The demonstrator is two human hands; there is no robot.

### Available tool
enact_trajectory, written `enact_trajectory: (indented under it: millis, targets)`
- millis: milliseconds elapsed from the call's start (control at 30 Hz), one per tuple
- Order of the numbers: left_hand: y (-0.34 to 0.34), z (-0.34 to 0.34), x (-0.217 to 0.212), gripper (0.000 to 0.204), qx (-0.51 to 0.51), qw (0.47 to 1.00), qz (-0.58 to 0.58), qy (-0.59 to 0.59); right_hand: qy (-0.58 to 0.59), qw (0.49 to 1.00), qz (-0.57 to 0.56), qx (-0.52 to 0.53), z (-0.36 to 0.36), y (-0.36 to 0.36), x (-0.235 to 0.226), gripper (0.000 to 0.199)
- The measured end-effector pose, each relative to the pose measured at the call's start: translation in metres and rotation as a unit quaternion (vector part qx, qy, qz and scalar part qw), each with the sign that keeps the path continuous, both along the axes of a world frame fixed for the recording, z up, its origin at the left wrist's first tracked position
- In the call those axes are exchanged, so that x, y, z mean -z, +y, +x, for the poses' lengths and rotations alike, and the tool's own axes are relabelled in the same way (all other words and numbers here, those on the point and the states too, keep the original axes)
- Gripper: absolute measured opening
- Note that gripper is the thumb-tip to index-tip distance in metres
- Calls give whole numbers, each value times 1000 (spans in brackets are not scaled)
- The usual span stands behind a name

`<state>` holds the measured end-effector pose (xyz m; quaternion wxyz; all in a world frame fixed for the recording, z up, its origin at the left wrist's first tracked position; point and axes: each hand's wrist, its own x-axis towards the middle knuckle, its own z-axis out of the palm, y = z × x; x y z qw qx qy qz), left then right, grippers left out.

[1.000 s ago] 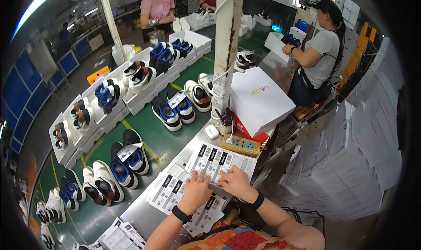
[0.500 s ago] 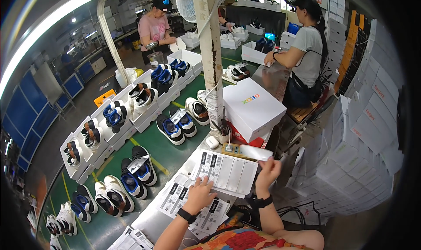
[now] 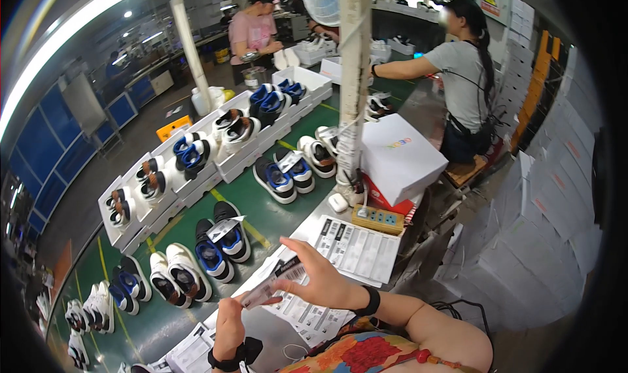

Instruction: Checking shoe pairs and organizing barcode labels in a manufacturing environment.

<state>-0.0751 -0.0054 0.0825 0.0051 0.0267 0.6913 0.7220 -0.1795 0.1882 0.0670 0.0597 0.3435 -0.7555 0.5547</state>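
A printed label strip (image 3: 288, 271) is held tilted between my hands, above the sheets at the bench edge. My right hand (image 3: 320, 278) grips it with the thumb in front, the index finger stretched out past it. At its lower end my left hand (image 3: 229, 324) is closed on the strip, its fingertips partly hidden. Beneath my hands lie loose label sheets (image 3: 314, 317). Beyond my right hand is a stack of label sheets (image 3: 366, 252), with dark printing along its left part.
Pairs of sneakers (image 3: 180, 275) stand on the green conveyor (image 3: 261, 232). Open white shoeboxes (image 3: 180, 206) with shoes line its far side. A post (image 3: 350, 79), a closed white box (image 3: 399, 157) and a power strip (image 3: 379, 219) stand ahead. Two co-workers (image 3: 464, 72) (image 3: 255, 30) work further off.
My right hand has brought the strip left and down from above the power strip. My left hand has left the sheets, moving left and down to the strip's end. The view has shifted.
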Motion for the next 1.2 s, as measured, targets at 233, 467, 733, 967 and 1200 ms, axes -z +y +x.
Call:
enact_trajectory:
  millis: [233,467,733,967,1200]
  targets:
    - [-50,47,1,63,-157,977,-144,-10,-334,924,-16,-184,-52,-58,32,17]
    - [-104,96,20,56,-263,928,-229,-132,-271,937,24,-220,-75,-233,67,29]
    - [-119,46,108,82,-332,729,-582,-139,-20,978,193,-74,-63,-312,83,67]
    - [-184,-16,129,57,-301,706,-621,-161,66,926,340,-148,-68,-207,33,51]
    - [-176,-84,113,42,-307,732,-605,-70,104,902,370,-198,-117,-186,100,56]
